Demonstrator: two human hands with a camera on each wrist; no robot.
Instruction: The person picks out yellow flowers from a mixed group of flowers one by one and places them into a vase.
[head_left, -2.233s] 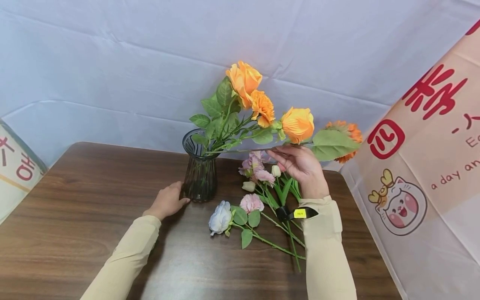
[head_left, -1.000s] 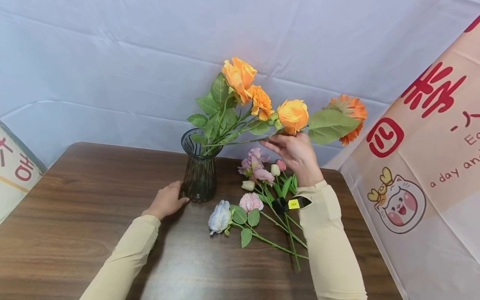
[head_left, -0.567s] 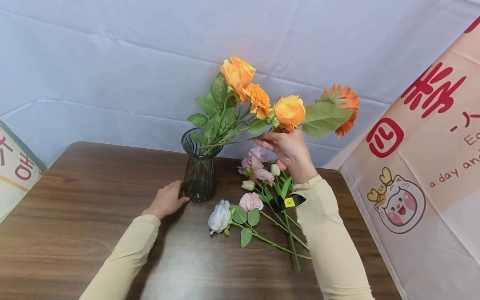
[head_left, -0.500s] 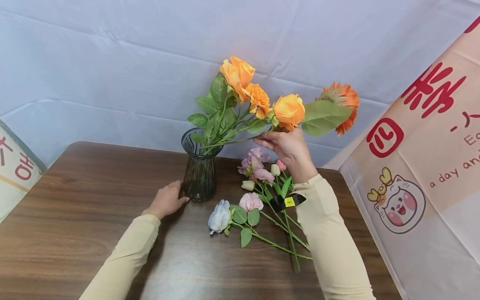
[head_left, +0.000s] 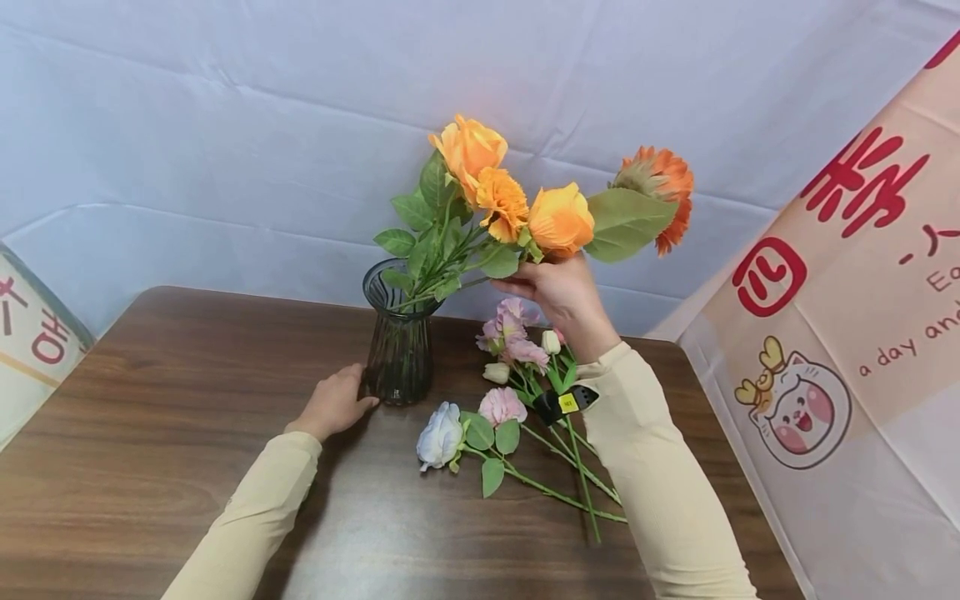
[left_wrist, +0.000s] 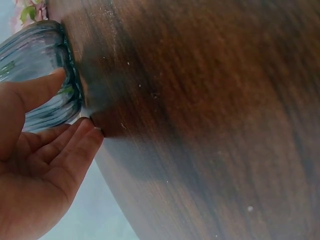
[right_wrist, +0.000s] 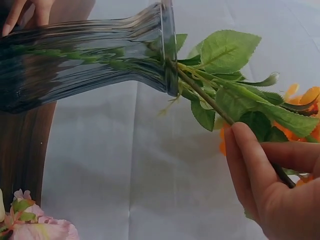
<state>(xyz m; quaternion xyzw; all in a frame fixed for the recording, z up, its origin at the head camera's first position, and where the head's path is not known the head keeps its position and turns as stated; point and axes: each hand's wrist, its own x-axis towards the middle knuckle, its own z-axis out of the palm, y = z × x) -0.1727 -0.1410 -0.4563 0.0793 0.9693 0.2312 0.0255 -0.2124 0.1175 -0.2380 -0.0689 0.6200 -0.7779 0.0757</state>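
Observation:
A dark ribbed glass vase (head_left: 399,358) stands upright on the table. My left hand (head_left: 335,402) holds it low on its left side; in the left wrist view, thumb and fingers lie on either side of the base. Two orange roses (head_left: 472,154) and an orange carnation (head_left: 502,204) lean out of the vase to the right. My right hand (head_left: 566,296) pinches the stem of an orange daisy-like flower (head_left: 671,196) with one big leaf. In the right wrist view that thin dark stem (right_wrist: 205,97) runs into the vase mouth. Green stems show through the glass.
Right of the vase, on the brown wooden table (head_left: 187,417), lie a pale blue rose (head_left: 440,437), a pink carnation (head_left: 502,406), a mauve flower (head_left: 513,337) and whitish tulip buds (head_left: 497,372). Pale cloth (head_left: 300,150) hangs behind the table.
My right hand has moved left and up toward the vase, carrying the daisy-like flower, whose head has risen and shifted left. The roses and carnation have tilted slightly left. The left hand stays put.

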